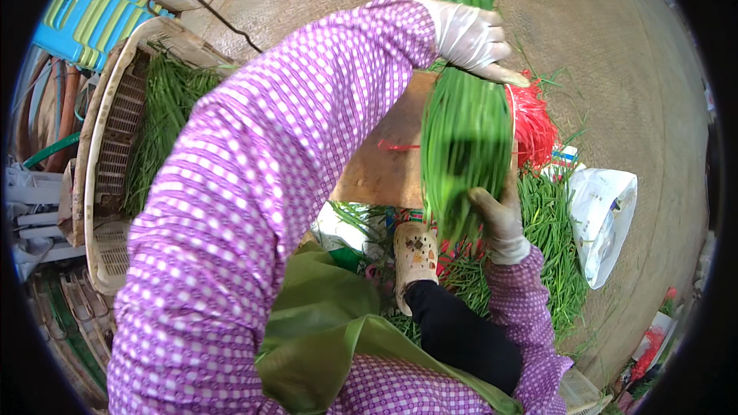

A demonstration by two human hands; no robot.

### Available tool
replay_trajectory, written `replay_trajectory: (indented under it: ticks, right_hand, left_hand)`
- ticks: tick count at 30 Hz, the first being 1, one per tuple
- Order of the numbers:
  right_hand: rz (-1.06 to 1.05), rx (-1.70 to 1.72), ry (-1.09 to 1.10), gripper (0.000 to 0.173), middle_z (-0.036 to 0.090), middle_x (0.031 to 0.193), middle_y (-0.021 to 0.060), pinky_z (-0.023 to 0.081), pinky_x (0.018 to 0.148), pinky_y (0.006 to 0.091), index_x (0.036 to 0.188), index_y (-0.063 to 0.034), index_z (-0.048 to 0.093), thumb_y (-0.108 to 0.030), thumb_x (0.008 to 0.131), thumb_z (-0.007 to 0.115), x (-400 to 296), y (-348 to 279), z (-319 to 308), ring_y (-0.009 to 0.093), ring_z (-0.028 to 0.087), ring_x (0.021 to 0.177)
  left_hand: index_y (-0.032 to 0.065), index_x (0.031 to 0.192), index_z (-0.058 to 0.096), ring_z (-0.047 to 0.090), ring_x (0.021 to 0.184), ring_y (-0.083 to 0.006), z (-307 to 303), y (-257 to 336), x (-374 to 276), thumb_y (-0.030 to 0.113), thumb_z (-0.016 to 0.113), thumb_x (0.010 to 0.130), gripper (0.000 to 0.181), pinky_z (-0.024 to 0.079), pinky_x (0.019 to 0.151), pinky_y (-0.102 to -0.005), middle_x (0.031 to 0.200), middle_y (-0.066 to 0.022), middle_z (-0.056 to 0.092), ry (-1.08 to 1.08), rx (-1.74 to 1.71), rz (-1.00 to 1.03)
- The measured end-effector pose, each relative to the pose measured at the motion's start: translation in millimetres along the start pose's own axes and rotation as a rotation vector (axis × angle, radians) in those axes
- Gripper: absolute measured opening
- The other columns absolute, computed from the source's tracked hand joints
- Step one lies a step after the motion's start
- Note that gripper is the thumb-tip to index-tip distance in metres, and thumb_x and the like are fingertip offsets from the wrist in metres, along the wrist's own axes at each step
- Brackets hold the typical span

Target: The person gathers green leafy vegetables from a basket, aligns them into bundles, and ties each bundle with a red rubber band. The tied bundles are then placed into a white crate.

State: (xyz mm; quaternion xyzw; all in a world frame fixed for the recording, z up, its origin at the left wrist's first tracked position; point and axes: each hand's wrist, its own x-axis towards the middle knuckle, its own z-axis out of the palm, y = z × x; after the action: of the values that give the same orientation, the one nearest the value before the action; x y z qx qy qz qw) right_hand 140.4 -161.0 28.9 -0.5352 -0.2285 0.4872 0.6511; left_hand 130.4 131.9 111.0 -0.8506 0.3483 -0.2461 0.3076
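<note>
A long bunch of green chive-like leaves [467, 104] lies lengthwise over a wooden board [380, 167]. My left hand [473, 40], in a thin whitish glove, is wrapped around its upper part from above. Lower down, my gloved right hand [501, 213] holds the leaf ends, thumb in front and fingers partly hidden behind them. The leaves between the hands are blurred by motion. Close to the board's right edge sits a bundle of red plastic strings [533, 121], and one red strand [398, 146] crosses the board under the bunch.
Loose leaves [553, 242] are heaped at the right, beside a white plastic bag [605, 225]. A plastic crate [95, 127] at the left holds more leaves [173, 98]. Beyond it lies a blue-and-green plastic stool [86, 17]. My foot in a beige clog [416, 248] is below the board.
</note>
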Motion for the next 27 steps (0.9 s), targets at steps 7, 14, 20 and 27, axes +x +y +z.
replay_trajectory:
  ticks: [7,14,20,27]
  right_hand:
    - [-0.249,-0.306,0.112,0.075,0.049,0.124,0.0115,0.040,0.094,0.0296,0.135,0.0029,0.028,-0.021,0.080,0.072,47.8,58.7,-11.6,0.018,0.050,0.108]
    - [-0.168,-0.167,0.104,0.076,0.044,0.129,0.0103,0.036,0.099,0.0303,0.137,0.0025,0.025,-0.014,0.079,0.072,48.7,59.6,-16.1,0.018,0.045,0.114]
    - [-0.151,-0.264,0.219,0.089,0.036,0.135,0.0140,0.027,0.105,0.0294,0.139,0.0062,0.018,-0.019,0.077,0.075,45.5,43.1,-9.2,0.020,0.036,0.123]
    - [-0.142,-0.232,0.341,0.050,0.049,0.127,0.0120,0.032,0.102,0.0299,0.130,0.0057,0.040,-0.015,0.088,0.059,29.7,48.9,-63.0,0.018,0.047,0.116]
  left_hand:
    - [0.0275,0.145,0.013,0.047,0.120,-0.0286,73.2,82.6,-45.4,0.018,0.037,0.090,0.061,0.028,0.105,-0.0503,0.127,-0.0130,0.050,-0.814,-0.243,-0.616]
    - [0.0308,0.145,0.001,0.022,0.137,-0.0298,18.7,84.3,-77.3,-0.003,0.050,0.080,0.087,0.014,0.111,-0.0507,0.151,-0.0096,0.015,-0.904,-0.218,-1.034]
    - [0.0091,0.132,0.040,0.043,0.120,-0.0333,-50.8,162.7,-109.8,0.012,0.061,0.072,0.064,0.034,0.100,-0.0467,0.130,-0.0154,0.046,-0.473,-0.183,-1.796]
    - [0.0045,0.120,0.053,0.054,0.099,-0.0384,-84.6,284.2,-49.2,0.015,0.059,0.076,0.046,0.043,0.088,-0.0455,0.108,-0.0187,0.058,-0.386,-0.289,-1.717]
